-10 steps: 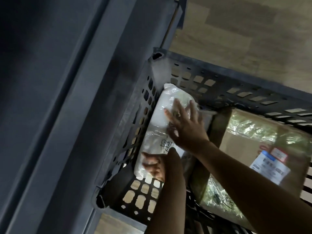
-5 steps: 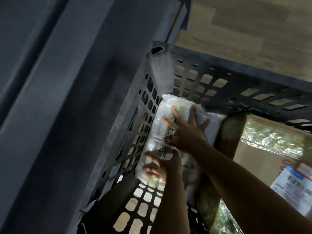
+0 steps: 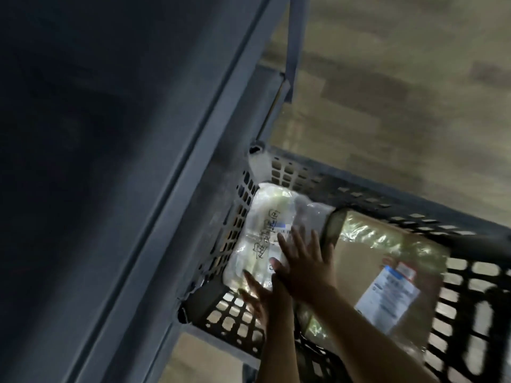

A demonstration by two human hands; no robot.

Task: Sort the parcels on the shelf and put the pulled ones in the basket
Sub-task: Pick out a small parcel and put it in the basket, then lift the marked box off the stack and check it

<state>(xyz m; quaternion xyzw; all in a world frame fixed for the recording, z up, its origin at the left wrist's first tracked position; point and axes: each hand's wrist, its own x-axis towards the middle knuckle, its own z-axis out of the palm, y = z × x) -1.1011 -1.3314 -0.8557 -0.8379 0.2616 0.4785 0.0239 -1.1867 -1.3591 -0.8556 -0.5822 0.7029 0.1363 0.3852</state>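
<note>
white pkg (image 3: pixel 262 230) under l hand (image 3: pixel 257 297), r hand (image 3: pixel 307 269)

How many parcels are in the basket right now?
2. A white plastic-wrapped parcel lies against the left wall of the basket; a brown taped box with a label sits beside it on the right. Others could lie hidden underneath.

the basket (image 3: pixel 343 181) is dark moulded plastic, matt, with lattice walls. the white parcel (image 3: pixel 265 222) is wrapped in thin, glossy, crinkled plastic film. the brown parcel (image 3: pixel 356 261) is matt cardboard under shiny clear tape, with a smooth paper label (image 3: pixel 387 297). the shelf (image 3: pixel 193 189) looks like grey painted metal, the floor (image 3: pixel 387 92) like matt wood-grain planks.
</note>
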